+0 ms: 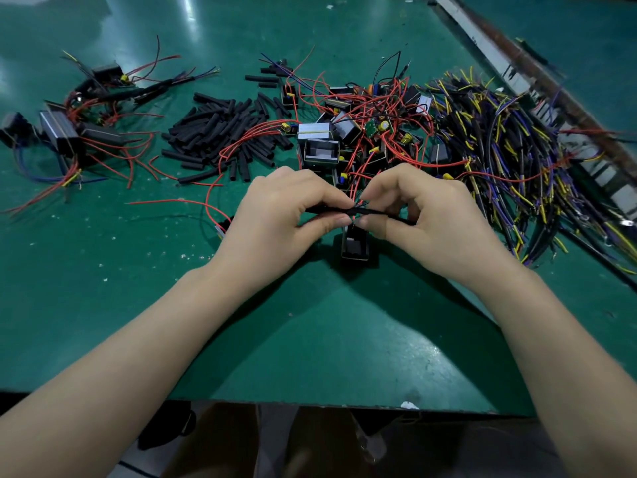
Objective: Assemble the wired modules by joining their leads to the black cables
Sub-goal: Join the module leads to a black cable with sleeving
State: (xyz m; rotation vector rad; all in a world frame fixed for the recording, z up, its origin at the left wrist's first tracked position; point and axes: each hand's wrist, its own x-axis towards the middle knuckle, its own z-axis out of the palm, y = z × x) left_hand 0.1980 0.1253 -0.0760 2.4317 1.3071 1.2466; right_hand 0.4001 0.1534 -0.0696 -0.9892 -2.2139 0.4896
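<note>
My left hand point(286, 208) and my right hand point(420, 208) meet at the middle of the green table point(327, 339). Both pinch one black cable point(355, 212) that runs level between their fingertips, where red leads point(352, 195) poke up at the joint. A black module point(355, 244) lies just below the fingertips; whether the leads come from it I cannot tell. More modules with red leads point(344, 132) are heaped beyond the hands. A bundle of black cables with yellow and blue ends point(499, 157) lies to the right.
A pile of short black sleeve tubes point(224, 132) lies at the back left of centre. Several modules joined to cables point(76, 125) sit at the far left. A long rail point(537, 84) runs along the right side. The table's front edge point(310, 403) is near me.
</note>
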